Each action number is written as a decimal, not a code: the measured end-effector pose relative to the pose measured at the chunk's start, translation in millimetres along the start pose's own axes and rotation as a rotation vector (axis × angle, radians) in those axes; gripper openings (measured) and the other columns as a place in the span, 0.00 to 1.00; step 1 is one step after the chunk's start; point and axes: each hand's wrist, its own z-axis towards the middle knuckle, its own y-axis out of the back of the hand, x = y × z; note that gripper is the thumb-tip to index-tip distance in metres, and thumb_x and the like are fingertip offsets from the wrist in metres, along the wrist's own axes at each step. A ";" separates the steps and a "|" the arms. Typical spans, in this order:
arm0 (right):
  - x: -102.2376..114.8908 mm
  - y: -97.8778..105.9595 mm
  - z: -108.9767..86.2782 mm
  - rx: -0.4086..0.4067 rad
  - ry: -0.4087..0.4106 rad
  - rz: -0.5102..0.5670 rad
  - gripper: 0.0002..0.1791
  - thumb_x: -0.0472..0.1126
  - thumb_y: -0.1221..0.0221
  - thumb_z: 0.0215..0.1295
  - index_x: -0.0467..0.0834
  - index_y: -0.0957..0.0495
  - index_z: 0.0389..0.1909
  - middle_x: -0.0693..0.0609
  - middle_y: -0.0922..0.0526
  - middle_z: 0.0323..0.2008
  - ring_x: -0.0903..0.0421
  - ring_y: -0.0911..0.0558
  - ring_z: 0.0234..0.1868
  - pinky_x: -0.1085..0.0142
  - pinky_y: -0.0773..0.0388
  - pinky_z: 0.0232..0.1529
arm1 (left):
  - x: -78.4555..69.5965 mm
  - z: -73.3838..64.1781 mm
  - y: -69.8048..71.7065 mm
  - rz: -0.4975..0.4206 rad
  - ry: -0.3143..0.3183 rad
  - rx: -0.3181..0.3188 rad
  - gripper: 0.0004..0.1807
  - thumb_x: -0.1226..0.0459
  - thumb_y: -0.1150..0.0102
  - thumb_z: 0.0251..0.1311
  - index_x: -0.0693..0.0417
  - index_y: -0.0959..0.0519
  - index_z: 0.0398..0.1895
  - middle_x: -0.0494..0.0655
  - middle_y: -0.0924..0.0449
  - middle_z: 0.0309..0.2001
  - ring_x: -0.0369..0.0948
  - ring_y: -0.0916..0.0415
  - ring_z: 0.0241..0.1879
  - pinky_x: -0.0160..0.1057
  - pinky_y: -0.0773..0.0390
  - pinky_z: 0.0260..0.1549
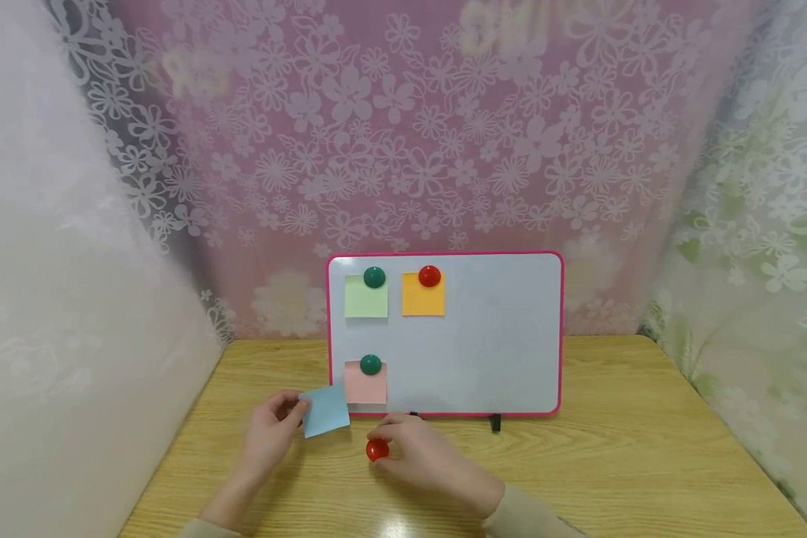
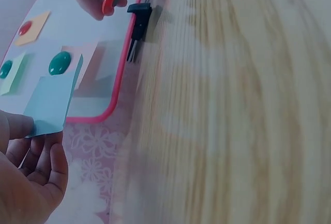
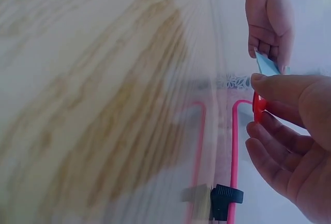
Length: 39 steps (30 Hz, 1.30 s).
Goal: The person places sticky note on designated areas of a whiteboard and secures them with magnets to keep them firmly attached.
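Note:
Between thumb and fingers my left hand (image 1: pixel 272 430) pinches a blue sticky note (image 1: pixel 326 411) by its left edge, just off the board's lower left corner. My right hand (image 1: pixel 427 456) holds a round red magnet (image 1: pixel 377 449) below the board's bottom edge; its dark back shows in the left wrist view. On the whiteboard (image 1: pixel 491 336), a green magnet (image 1: pixel 374 277) sits on a light green note (image 1: pixel 366 300), a second red magnet (image 1: pixel 430 276) on an orange note (image 1: pixel 424 299), and another green magnet (image 1: pixel 370 365) on a pink note (image 1: pixel 365 387).
The pink-framed whiteboard stands upright on black feet (image 1: pixel 495 423) on a wooden table (image 1: pixel 619 463). Behind it hangs a pink flowered curtain (image 1: pixel 417 149). Pale sheeting flanks the table at the left (image 1: pixel 74 299) and right.

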 end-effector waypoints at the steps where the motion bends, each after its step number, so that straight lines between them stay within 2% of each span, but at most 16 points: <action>1: -0.9 1.0 -0.9 0.000 -0.003 0.006 0.17 0.37 0.24 0.64 0.43 0.11 0.54 0.60 0.14 0.48 0.62 0.18 0.50 0.72 0.20 0.51 | -1.5 -0.7 -1.6 -0.006 -0.002 0.005 0.12 0.64 0.34 0.75 0.66 0.14 0.51 0.52 0.13 0.42 0.39 0.20 0.37 0.33 0.17 0.37; 7: -8.0 5.9 -6.2 -0.007 -0.027 0.034 0.18 0.37 0.24 0.64 0.42 0.11 0.55 0.59 0.14 0.47 0.63 0.19 0.48 0.73 0.19 0.47 | -10.5 -4.5 -12.0 -0.034 0.000 0.032 0.11 0.64 0.33 0.74 0.64 0.13 0.50 0.52 0.14 0.41 0.41 0.20 0.37 0.34 0.16 0.36; 13: -15.8 11.9 -13.0 -0.046 -0.045 0.016 0.19 0.38 0.23 0.63 0.42 0.11 0.55 0.58 0.14 0.47 0.60 0.17 0.47 0.70 0.17 0.47 | -16.3 -5.6 -23.1 -0.042 -0.003 0.065 0.10 0.65 0.32 0.73 0.64 0.13 0.49 0.51 0.14 0.40 0.43 0.21 0.37 0.34 0.18 0.35; 19: -21.5 18.7 -16.7 -0.066 -0.050 0.002 0.18 0.39 0.23 0.63 0.43 0.11 0.54 0.57 0.14 0.46 0.58 0.15 0.46 0.67 0.16 0.49 | -17.6 -4.6 -31.6 -0.051 -0.004 0.070 0.09 0.66 0.31 0.72 0.64 0.13 0.49 0.50 0.15 0.39 0.43 0.21 0.37 0.34 0.17 0.35; 24: -24.5 25.2 -19.3 -0.079 -0.047 0.002 0.16 0.38 0.23 0.63 0.44 0.10 0.51 0.57 0.14 0.46 0.58 0.16 0.46 0.66 0.16 0.49 | -18.2 -3.0 -38.0 -0.070 -0.032 0.081 0.07 0.67 0.31 0.72 0.63 0.13 0.47 0.51 0.15 0.38 0.43 0.21 0.36 0.34 0.16 0.36; 27: -26.3 28.8 -20.9 -0.080 -0.058 0.015 0.16 0.37 0.24 0.64 0.44 0.11 0.52 0.57 0.14 0.47 0.57 0.15 0.46 0.65 0.16 0.49 | -19.7 -3.2 -41.8 -0.079 -0.046 0.098 0.08 0.66 0.31 0.71 0.63 0.13 0.46 0.50 0.15 0.37 0.43 0.21 0.35 0.34 0.17 0.35; 34: -32.2 33.8 -24.6 -0.086 -0.084 0.049 0.17 0.36 0.24 0.65 0.41 0.11 0.54 0.55 0.14 0.49 0.56 0.16 0.49 0.57 0.14 0.51 | -23.9 -3.5 -54.0 -0.128 -0.051 0.130 0.07 0.67 0.31 0.71 0.62 0.13 0.46 0.49 0.15 0.37 0.43 0.21 0.36 0.34 0.17 0.36; 39: -36.6 34.8 -28.8 -0.099 -0.090 0.049 0.18 0.35 0.24 0.64 0.39 0.12 0.55 0.53 0.13 0.48 0.56 0.15 0.48 0.56 0.13 0.50 | -25.8 -3.9 -60.4 -0.141 -0.063 0.141 0.06 0.67 0.31 0.71 0.62 0.13 0.45 0.49 0.16 0.37 0.42 0.21 0.35 0.34 0.18 0.36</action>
